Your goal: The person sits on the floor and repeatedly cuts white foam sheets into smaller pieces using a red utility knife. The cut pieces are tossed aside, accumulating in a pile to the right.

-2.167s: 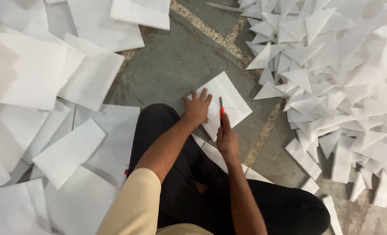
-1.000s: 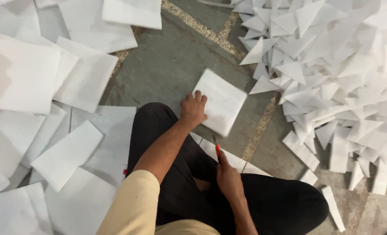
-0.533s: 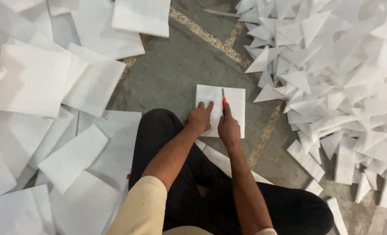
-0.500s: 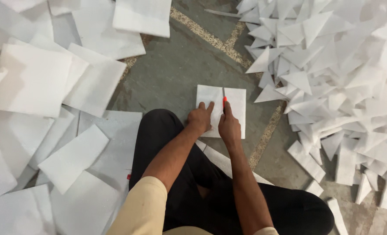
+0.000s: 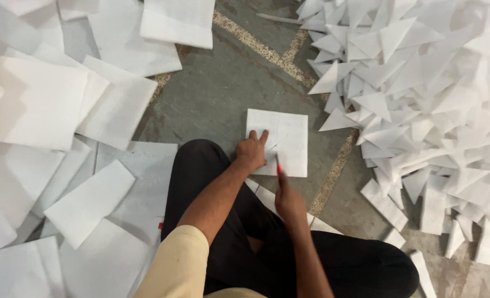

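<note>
A white square sheet [image 5: 283,138] lies flat on the grey stone floor in front of my crossed legs. My left hand [image 5: 251,152] presses down on its lower left corner, fingers spread. A thin cut line shows in the sheet beside my fingers. My right hand [image 5: 288,200] is blurred, just below the sheet's near edge, closed on a cutting tool with a red handle [image 5: 278,167] whose tip points up toward the sheet.
A big heap of white triangular cut pieces [image 5: 421,94] fills the right side. Stacks of uncut white square sheets [image 5: 41,105] cover the left. Narrow white offcut strips [image 5: 261,193] lie by my black trouser leg [image 5: 201,182]. Bare grey floor [image 5: 223,94] lies between.
My right hand has pulled the red-handled cutter back toward me, off the sheet. My left hand stays pressed on the sheet, which has kept its squared-up position.
</note>
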